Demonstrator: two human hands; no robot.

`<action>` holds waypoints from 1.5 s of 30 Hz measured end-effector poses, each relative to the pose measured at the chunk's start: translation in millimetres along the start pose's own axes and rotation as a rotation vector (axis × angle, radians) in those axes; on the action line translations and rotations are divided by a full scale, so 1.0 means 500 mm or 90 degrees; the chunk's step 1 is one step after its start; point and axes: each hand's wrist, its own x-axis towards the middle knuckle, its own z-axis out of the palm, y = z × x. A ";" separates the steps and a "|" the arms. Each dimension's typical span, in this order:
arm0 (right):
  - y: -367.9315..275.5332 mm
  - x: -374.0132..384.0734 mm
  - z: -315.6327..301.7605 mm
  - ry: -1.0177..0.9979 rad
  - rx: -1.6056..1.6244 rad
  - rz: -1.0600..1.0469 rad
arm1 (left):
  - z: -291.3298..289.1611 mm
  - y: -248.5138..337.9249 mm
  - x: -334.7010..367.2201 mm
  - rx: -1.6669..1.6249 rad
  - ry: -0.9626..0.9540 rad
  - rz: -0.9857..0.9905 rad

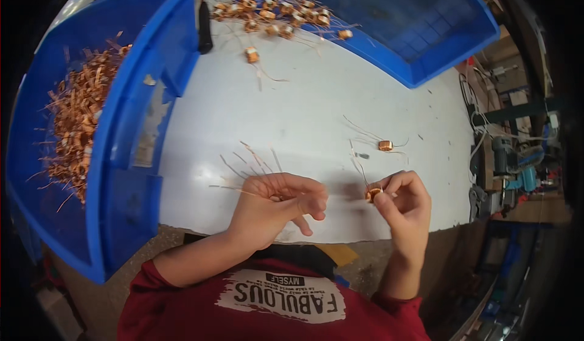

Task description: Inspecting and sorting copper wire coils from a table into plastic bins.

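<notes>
My right hand (pixel 407 210) pinches a small copper-wound coil (pixel 371 195) between thumb and fingers, its thin leads pointing up and away. To its left, my left hand (pixel 277 207) is curled, thumb and index finger close together. Several copper wire leads (pixel 249 158) stick out past the far left side of that hand; whatever they join is mostly hidden in the palm. Just beyond my right hand lies another copper coil (pixel 385 146) with its leads spread on the white table (pixel 243 110). A small dark scrap (pixel 363 156) rests beside it.
On the left stands a blue bin (pixel 131 97) heaped with copper coils (pixel 79 122). A second blue bin (pixel 389 67) is at the far right, with a pile of coils (pixel 280 15) by its edge. One coil (pixel 252 54) sits apart. A black-handled tool (pixel 205 31) leans near the left bin.
</notes>
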 end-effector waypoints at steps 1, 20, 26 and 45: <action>0.003 -0.013 0.018 0.020 0.102 -0.015 | 0.004 -0.003 0.002 0.028 -0.001 -0.010; 0.107 0.004 0.007 -0.103 0.174 -0.115 | 0.024 -0.064 0.027 -0.232 -0.033 -0.095; 0.133 0.031 0.026 -0.218 0.315 -0.239 | 0.031 -0.068 0.033 -0.272 -0.133 -0.174; 0.142 0.016 0.037 -0.088 0.397 -0.254 | 0.037 -0.056 0.019 -0.164 -0.038 -0.212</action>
